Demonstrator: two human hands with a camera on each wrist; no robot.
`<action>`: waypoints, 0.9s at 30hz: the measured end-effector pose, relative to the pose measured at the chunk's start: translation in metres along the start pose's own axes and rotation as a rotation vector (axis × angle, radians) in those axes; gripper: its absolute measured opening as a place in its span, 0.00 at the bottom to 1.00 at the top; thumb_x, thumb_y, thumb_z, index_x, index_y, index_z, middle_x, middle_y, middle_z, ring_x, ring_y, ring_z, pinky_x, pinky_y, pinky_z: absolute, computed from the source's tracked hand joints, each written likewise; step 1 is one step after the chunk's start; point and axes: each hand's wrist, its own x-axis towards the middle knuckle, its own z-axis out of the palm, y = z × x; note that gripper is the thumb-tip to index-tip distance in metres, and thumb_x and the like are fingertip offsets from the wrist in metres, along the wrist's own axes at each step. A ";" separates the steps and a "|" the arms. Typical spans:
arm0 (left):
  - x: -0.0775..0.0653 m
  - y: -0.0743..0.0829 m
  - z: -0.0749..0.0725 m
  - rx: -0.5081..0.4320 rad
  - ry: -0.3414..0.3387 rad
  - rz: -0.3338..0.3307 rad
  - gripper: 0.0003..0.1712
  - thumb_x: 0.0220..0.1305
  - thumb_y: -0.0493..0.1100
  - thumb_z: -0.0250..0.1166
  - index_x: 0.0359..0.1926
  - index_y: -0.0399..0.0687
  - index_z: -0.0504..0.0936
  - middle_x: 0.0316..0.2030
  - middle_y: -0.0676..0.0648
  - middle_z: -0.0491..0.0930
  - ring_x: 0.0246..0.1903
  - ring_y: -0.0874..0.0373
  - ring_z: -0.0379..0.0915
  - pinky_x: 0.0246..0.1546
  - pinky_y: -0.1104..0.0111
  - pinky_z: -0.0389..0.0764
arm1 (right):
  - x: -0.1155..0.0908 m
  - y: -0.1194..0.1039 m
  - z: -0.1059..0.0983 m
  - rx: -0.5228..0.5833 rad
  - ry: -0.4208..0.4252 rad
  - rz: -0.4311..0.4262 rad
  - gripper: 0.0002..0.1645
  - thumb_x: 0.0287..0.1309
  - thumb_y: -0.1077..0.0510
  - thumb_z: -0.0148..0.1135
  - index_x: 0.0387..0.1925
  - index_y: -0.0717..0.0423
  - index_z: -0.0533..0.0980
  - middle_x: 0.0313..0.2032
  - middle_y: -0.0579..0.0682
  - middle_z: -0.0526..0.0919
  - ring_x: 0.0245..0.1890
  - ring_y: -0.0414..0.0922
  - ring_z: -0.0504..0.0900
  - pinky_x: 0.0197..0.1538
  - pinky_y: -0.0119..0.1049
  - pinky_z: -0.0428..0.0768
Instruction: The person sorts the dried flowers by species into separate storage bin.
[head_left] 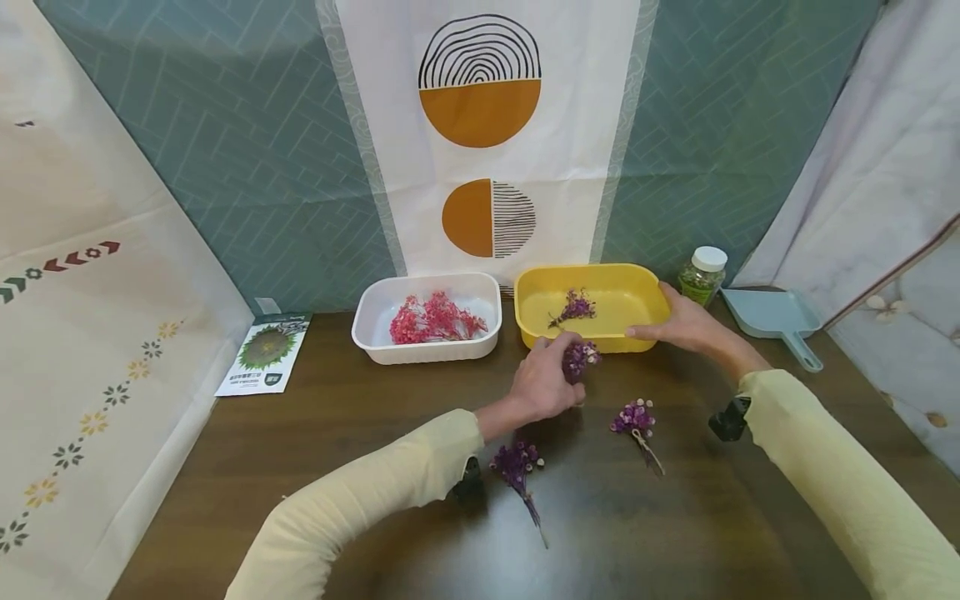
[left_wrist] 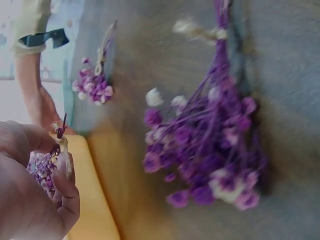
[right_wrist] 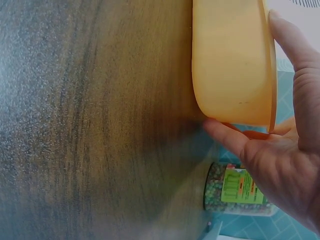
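Note:
My left hand (head_left: 542,385) pinches a small bunch of purple dried flowers (head_left: 581,358) just in front of the yellow tub (head_left: 626,302). In the left wrist view its stems, tied with twine, stick up between thumb and fingers. Inside the tub lies another purple bunch (head_left: 576,306). My right hand (head_left: 688,323) holds the tub's right end, thumb at the front rim; in the right wrist view, fingers (right_wrist: 225,135) wrap the corner. Two more purple bunches rest on the table, one near my left wrist (head_left: 517,468) and one farther right (head_left: 636,419).
Left of the tub stands a white tub (head_left: 363,333) with pink dried flowers (head_left: 435,318). A sunflower seed packet (head_left: 264,354) lies at far left. Behind my right hand are a white-lidded jar (head_left: 703,275) and a light blue dustpan (head_left: 772,312). Patterned cloth hangs behind.

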 end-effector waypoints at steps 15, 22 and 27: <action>0.043 0.008 -0.028 0.065 0.050 0.082 0.41 0.54 0.40 0.73 0.68 0.55 0.68 0.51 0.41 0.71 0.45 0.52 0.68 0.39 0.65 0.75 | 0.002 0.001 0.000 -0.014 -0.012 -0.016 0.64 0.56 0.38 0.72 0.76 0.64 0.45 0.57 0.66 0.69 0.51 0.59 0.72 0.61 0.62 0.69; 0.070 0.011 -0.041 0.115 0.044 0.113 0.40 0.55 0.38 0.71 0.68 0.56 0.68 0.52 0.41 0.69 0.47 0.53 0.67 0.41 0.66 0.76 | 0.003 0.003 0.001 -0.022 -0.017 -0.002 0.65 0.57 0.37 0.71 0.76 0.65 0.43 0.59 0.67 0.68 0.53 0.60 0.72 0.63 0.61 0.67; 0.085 0.012 -0.043 0.159 -0.002 0.090 0.41 0.59 0.39 0.70 0.71 0.58 0.65 0.54 0.42 0.66 0.46 0.53 0.67 0.42 0.69 0.77 | 0.003 0.002 0.001 -0.033 -0.014 0.007 0.67 0.57 0.37 0.70 0.77 0.65 0.40 0.61 0.69 0.67 0.55 0.62 0.71 0.64 0.63 0.65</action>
